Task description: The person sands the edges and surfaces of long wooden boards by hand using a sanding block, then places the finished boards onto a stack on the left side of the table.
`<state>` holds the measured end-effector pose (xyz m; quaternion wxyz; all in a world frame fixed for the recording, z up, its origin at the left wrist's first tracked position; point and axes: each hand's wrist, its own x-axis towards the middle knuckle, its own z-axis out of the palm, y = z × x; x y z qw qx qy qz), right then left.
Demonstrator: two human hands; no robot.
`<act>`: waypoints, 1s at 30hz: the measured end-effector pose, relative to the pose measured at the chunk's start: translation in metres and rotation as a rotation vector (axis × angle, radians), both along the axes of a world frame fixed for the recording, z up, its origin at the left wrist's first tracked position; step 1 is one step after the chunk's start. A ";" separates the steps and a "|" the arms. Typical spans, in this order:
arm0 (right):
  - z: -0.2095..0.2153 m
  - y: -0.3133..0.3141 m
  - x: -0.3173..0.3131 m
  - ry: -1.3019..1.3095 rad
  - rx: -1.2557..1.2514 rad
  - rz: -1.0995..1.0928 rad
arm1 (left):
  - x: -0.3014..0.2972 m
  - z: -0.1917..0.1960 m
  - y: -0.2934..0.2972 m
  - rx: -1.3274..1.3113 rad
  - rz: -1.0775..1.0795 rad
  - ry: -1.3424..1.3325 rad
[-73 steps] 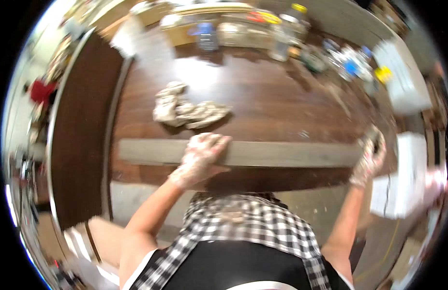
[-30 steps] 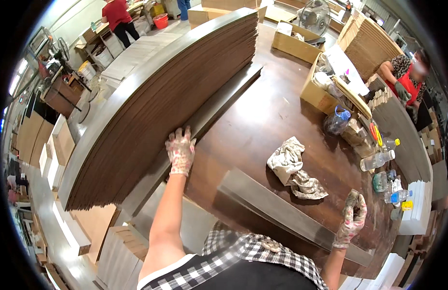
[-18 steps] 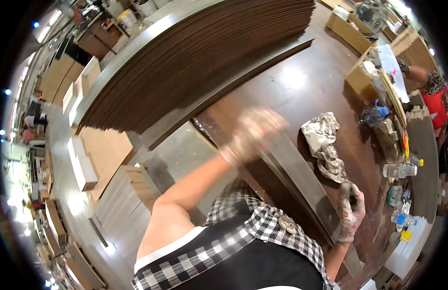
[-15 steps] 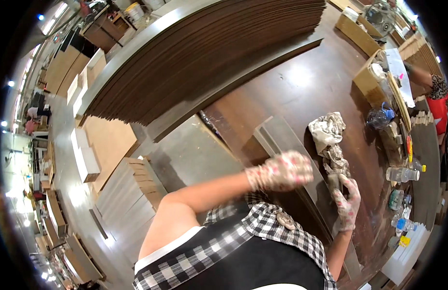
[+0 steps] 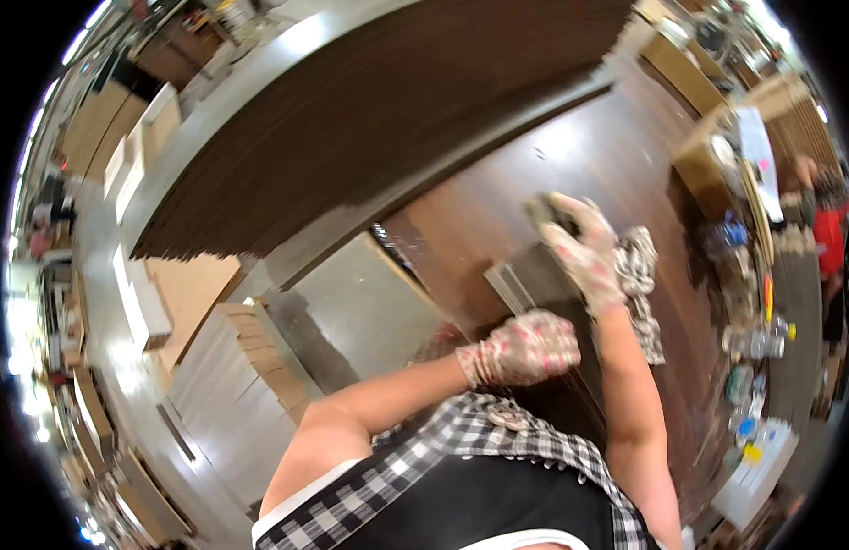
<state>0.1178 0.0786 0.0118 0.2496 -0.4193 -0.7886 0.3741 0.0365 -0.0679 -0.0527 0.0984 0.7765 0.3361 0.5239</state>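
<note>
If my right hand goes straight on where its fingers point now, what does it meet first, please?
Across the tabletop, the right hand would probably meet the long board along the dark stack; its height is unclear.

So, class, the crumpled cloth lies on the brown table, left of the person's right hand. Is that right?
No, wrong side: in the head view the crumpled cloth lies on the brown table, right of the person's right hand.

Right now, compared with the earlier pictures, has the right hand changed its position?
Yes: the right hand has moved closer to the tall stack of dark panels.
</note>
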 end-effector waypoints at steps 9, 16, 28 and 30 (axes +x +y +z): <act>-0.033 -0.036 0.071 0.156 -0.032 -0.116 | -0.194 -0.031 0.028 -0.517 1.082 0.514; -0.041 -0.046 0.077 0.338 -0.120 -0.097 | -0.201 -0.036 0.039 -0.635 1.272 0.560; -0.038 -0.058 0.081 0.510 -0.122 -0.078 | -0.233 -0.068 -0.118 -0.184 1.704 0.293; -0.050 -0.054 0.083 0.614 -0.187 -0.049 | -0.243 -0.066 -0.145 -0.232 1.808 0.006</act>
